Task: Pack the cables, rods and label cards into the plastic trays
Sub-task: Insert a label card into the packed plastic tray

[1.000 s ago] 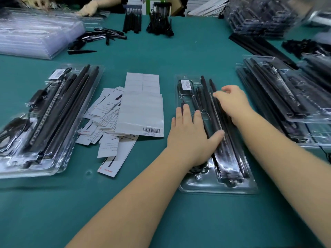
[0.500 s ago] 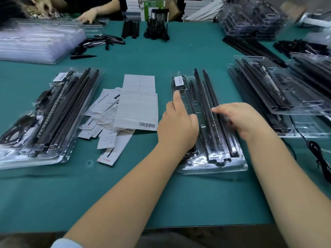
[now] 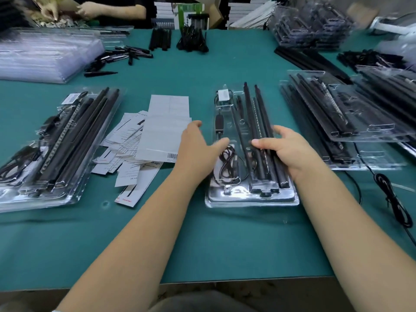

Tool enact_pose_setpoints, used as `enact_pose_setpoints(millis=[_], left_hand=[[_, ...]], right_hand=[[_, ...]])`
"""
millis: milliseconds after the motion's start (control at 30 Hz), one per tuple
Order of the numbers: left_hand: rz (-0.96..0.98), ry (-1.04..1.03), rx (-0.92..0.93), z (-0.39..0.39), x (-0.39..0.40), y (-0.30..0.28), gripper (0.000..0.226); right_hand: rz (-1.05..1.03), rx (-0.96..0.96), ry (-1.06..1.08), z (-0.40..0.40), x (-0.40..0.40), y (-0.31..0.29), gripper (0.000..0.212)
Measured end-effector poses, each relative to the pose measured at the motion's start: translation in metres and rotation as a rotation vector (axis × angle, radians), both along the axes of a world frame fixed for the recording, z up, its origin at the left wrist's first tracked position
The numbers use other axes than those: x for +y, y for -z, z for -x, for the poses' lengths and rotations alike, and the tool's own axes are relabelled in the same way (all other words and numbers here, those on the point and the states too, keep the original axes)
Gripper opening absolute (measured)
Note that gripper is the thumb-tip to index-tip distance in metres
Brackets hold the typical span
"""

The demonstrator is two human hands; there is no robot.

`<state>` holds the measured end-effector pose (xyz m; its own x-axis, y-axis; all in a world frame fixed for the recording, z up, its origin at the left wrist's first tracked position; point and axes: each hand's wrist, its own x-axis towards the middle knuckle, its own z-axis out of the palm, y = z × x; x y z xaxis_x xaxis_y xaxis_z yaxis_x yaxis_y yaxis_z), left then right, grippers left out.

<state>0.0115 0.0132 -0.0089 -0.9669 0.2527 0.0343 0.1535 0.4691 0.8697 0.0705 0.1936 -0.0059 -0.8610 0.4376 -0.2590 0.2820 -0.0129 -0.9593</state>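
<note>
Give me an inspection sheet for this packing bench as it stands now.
Surface: green mat covers the bench.
Job's things: clear tray in the middle holds black rods and a coiled cable; label cards lie left of it.
Clutter: filled trays left, stacked trays right.
Hands: left hand over the tray's left edge; right hand grips the rods.
Cables: loose black cable far right.
Surroundings: another person's hand at the far side.
</note>
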Motion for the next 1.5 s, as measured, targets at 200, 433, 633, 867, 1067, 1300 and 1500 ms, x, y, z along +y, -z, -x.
enact_pose_setpoints(millis=[200,433,633,867,1067,1300,1500], left_hand=[[-0.428,0.253,-0.542,0.003,-0.018,-0.016,0.023],[-0.370,0.378,-0.629,-0.001,-0.020,-0.023,0.018],[-0.361,0.348,-0.605,-0.003,-0.019,-0.022,0.014],[-0.418,0.343,-0.591,-0.003,-0.017,-0.021,0.015],[-0.540,0.393,-0.783,-0.006,-0.016,-0.020,0.010],[-0.745,0.459,-0.935,-0.007,-0.013,-0.020,0.023],[-0.797,0.536,-0.954,-0.012,-0.008,-0.018,0.028]], right_hand=[[0.099,0.184,0.110,-0.002,0.021,-0.007,0.082],[0.168,0.278,0.248,-0.006,0.034,-0.010,0.052],[0.094,0.293,0.201,-0.007,0.033,-0.010,0.041],[0.083,0.331,0.184,-0.006,0.034,-0.009,0.025],[0.150,0.343,0.164,-0.009,0.032,-0.008,0.030],[0.241,0.345,0.175,-0.006,0.026,-0.009,0.020],[0.259,0.347,0.146,-0.010,0.026,-0.014,0.006]])
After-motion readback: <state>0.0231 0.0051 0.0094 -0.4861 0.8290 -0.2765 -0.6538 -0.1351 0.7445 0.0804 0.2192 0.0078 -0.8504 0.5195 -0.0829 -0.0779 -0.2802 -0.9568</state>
